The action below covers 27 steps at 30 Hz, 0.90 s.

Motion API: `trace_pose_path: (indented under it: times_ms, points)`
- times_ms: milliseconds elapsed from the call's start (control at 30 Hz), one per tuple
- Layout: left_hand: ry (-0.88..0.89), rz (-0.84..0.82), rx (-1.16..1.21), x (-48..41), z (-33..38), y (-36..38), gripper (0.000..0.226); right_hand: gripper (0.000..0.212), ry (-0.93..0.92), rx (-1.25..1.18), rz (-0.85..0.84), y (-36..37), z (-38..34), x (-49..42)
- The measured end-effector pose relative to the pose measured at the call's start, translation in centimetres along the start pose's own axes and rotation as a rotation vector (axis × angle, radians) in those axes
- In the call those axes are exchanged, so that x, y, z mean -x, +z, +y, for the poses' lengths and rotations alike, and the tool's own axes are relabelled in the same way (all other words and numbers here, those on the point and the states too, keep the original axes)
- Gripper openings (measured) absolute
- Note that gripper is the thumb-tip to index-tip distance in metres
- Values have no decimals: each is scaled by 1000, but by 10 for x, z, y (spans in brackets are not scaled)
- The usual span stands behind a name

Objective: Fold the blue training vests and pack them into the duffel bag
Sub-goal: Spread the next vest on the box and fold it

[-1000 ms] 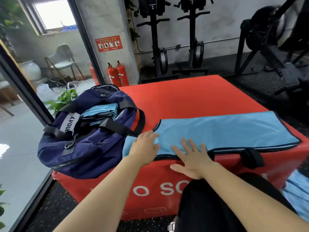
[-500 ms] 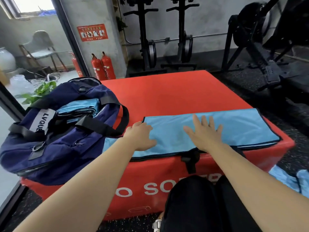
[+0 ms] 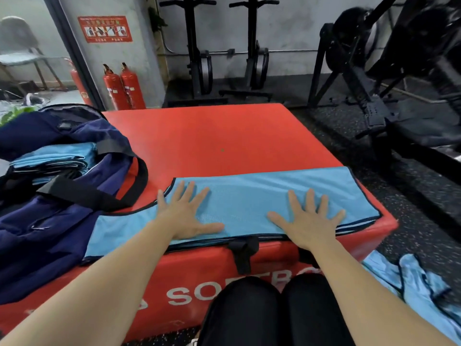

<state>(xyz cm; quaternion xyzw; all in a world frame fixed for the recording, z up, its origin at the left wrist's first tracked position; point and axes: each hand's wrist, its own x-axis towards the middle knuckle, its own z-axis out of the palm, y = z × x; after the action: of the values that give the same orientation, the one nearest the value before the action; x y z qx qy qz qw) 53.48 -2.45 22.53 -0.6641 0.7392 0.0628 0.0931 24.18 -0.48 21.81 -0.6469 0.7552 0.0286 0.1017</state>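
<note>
A light blue vest (image 3: 249, 198) with dark piping lies folded lengthwise along the near edge of the red soft box (image 3: 224, 141). My left hand (image 3: 185, 213) lies flat on its left part, fingers spread. My right hand (image 3: 308, 219) presses flat on its right part, fingers also spread. The navy duffel bag (image 3: 57, 208) sits open on the box's left end, with folded blue vests (image 3: 52, 159) stacked inside. The vest's left end reaches the bag.
More blue vests (image 3: 414, 285) lie crumpled on the black floor at the lower right. Exercise machines (image 3: 386, 71) stand behind and to the right of the box. Red fire extinguishers (image 3: 123, 87) stand by a pillar at the back left. My knees (image 3: 277, 310) are against the box front.
Both hands slid apart over the vest: the right hand moved far to the right, and the left hand flattened with its fingers spread. The camera turned right.
</note>
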Motion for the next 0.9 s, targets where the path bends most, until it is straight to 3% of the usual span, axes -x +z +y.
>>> trace_pose_path:
  times_ms: [100,200,567,733,900]
  points:
    - [-42,-8,5,1,-19,-3,128,100,-3,0,-1,0,-1,1]
    - [-98,-41,-21,3,-31,-10,118,98,-16,23,7,-3,-6,6]
    - [-168,250,103,69,-80,-11,52,84,-377,106,-21,3,-105,53]
    - [-404,356,78,109,-86,-16,29,79,-503,188,11,8,-141,71]
    - [-570,260,140,116,-92,-12,27,76,-567,183,-40,18,-165,86]
